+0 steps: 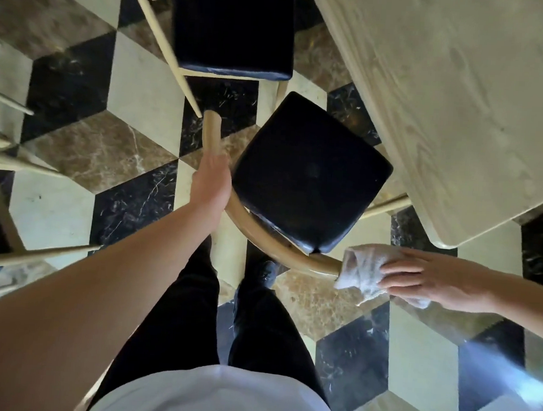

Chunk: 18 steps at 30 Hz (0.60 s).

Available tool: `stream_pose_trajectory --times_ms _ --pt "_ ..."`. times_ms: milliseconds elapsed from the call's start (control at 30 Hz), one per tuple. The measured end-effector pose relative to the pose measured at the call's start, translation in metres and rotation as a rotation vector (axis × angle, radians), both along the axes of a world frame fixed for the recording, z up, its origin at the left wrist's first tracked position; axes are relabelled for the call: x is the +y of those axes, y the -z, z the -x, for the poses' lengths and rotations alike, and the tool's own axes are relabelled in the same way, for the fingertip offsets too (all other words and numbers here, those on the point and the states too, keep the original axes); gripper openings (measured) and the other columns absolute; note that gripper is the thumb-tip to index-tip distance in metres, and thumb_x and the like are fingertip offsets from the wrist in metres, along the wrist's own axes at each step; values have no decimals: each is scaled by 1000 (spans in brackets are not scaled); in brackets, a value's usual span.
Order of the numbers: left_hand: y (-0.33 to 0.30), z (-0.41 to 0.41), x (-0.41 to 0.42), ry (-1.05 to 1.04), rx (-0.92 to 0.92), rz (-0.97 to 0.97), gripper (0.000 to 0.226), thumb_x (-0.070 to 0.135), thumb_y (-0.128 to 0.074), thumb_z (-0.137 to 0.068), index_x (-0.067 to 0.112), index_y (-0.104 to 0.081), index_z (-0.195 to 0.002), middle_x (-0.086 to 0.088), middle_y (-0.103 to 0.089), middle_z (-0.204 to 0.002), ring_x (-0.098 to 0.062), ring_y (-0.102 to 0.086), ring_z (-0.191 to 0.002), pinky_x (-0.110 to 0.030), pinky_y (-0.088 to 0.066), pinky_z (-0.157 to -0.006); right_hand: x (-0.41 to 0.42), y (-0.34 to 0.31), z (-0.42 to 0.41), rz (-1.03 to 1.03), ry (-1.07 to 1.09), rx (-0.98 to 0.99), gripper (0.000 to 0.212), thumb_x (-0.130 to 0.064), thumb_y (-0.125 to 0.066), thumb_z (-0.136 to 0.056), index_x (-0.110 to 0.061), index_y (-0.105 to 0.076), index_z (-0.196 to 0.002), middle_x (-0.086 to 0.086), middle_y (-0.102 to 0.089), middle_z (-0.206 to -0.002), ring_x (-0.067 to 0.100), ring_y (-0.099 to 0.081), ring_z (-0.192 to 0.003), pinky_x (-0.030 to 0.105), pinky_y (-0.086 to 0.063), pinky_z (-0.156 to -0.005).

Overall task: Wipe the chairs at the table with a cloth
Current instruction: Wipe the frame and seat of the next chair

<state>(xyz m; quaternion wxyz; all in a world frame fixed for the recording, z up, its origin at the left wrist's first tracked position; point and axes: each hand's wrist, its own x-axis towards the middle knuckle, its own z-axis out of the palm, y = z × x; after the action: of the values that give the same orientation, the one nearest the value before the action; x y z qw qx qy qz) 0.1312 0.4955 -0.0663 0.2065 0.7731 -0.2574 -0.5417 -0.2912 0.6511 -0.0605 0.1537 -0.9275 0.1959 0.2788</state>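
Note:
Directly below me stands a chair with a black padded seat (310,176) and a curved pale wooden back rail (271,246). My left hand (211,182) grips the left part of that rail. At the rail's right end, my right hand (424,278) presses a crumpled whitish cloth (358,271) around the wood. A second chair with a black seat (233,28) stands farther ahead, pushed toward the table.
A pale wooden table (460,105) fills the upper right, its corner near the cloth. More pale chair legs and rails (13,250) crowd the left edge. The floor is cream, brown and black marble tiles (102,150). My black-trousered legs and shoe (259,277) stand behind the chair.

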Motion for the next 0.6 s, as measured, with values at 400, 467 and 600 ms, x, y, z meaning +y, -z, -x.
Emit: stream_pose_trajectory --times_ms 400,467,600 --pt "8 -9 -31 434 -404 224 43 25 -39 -101 21 -36 -144 -25 -56 -126 -14 -48 -65 -25 -34 -54 -32 -44 -65 -339 1714 -319 69 11 -42 -79 -48 -68 -103 -34 -70 -84 -6 -66 -86 12 -49 -70" --pt "11 -15 -48 630 -453 297 38 20 -41 -97 20 -36 -135 -29 -53 -122 -16 -50 -66 -25 -34 -51 -62 -31 -95 -391 1780 -310 52 2 -45 -84 -40 -69 -100 -26 -67 -66 -1 -62 -62 21 -43 -56" --pt "26 -30 -74 719 -491 346 32 14 -52 -95 12 -53 -127 -9 -43 -145 -30 -57 -114 -31 -43 -92 -114 7 -166 -573 2043 -513 46 0 -42 -91 -34 -71 -98 -10 -73 -69 11 -68 -73 23 -49 -59"
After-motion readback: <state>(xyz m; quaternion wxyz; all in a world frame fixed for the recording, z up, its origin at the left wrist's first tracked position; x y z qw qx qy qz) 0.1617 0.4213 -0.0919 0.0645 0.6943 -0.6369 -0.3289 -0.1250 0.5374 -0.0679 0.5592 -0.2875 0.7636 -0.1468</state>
